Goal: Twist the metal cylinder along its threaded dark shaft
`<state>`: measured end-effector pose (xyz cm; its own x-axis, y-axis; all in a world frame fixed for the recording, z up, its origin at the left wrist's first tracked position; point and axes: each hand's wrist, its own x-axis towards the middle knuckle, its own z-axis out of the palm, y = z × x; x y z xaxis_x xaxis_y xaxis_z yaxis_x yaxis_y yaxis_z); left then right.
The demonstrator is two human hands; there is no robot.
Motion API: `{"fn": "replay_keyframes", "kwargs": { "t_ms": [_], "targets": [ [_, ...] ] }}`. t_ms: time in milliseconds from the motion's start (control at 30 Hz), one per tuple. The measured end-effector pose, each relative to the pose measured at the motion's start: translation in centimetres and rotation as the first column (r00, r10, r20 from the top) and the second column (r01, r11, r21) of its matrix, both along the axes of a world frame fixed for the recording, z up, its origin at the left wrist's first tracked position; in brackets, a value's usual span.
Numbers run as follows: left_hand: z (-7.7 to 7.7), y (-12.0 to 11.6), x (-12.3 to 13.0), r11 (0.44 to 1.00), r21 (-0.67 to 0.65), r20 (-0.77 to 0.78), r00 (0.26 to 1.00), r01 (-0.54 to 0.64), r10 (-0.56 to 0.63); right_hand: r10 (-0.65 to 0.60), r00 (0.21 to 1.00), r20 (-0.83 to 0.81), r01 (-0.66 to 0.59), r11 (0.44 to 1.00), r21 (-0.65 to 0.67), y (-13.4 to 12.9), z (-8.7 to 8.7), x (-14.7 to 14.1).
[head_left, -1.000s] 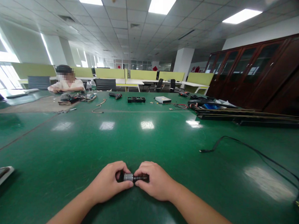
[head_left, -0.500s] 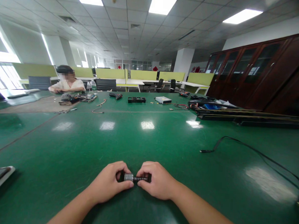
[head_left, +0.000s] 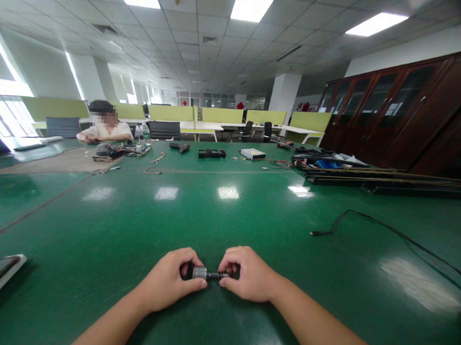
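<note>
Low in the middle of the head view, a small grey metal cylinder (head_left: 199, 273) with a thin dark shaft (head_left: 213, 276) lies level, close to the green tabletop. My left hand (head_left: 171, 278) is closed around the cylinder, thumb on its near side and fingers behind it. At the other end, my right hand (head_left: 251, 276) pinches the tip of the shaft between thumb and fingers. A short stretch of shaft shows between the two hands. The left end of the cylinder is partly hidden in my left hand.
A black cable (head_left: 382, 221) curves over the table on the right. At the left edge lies a flat, white-edged device (head_left: 1, 279). Farther back are a power drill (head_left: 180, 147), a black tray (head_left: 212, 154), a silver box (head_left: 252, 153) and dark rails (head_left: 369, 177). A person (head_left: 105, 127) sits at far left.
My right hand has shifted slightly right along the shaft, so its fingers sit nearer the tip and more of the shaft shows. My left hand keeps its hold on the cylinder.
</note>
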<state>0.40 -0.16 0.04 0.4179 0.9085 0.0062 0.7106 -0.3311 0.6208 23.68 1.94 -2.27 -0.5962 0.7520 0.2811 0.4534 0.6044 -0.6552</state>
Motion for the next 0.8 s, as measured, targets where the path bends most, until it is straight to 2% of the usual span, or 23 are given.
{"fn": "replay_keyframes", "kwargs": {
  "t_ms": [233,500,800],
  "targets": [
    [-0.1,0.0,-0.1,1.0,0.006,-0.005,1.0,-0.005,0.005,0.006,1.0,0.007,-0.005,1.0,-0.023,0.4,0.0,0.4],
    [0.2,0.0,0.1,1.0,-0.004,-0.023,1.0,-0.02,0.02,-0.042,0.999,-0.03,0.032,0.964,-0.264,1.5,-0.2,1.8],
    [0.2,0.0,0.0,1.0,0.008,-0.033,0.999,-0.009,0.009,-0.039,0.999,-0.024,0.032,0.973,-0.228,1.2,-0.1,1.7]
  ]
}}
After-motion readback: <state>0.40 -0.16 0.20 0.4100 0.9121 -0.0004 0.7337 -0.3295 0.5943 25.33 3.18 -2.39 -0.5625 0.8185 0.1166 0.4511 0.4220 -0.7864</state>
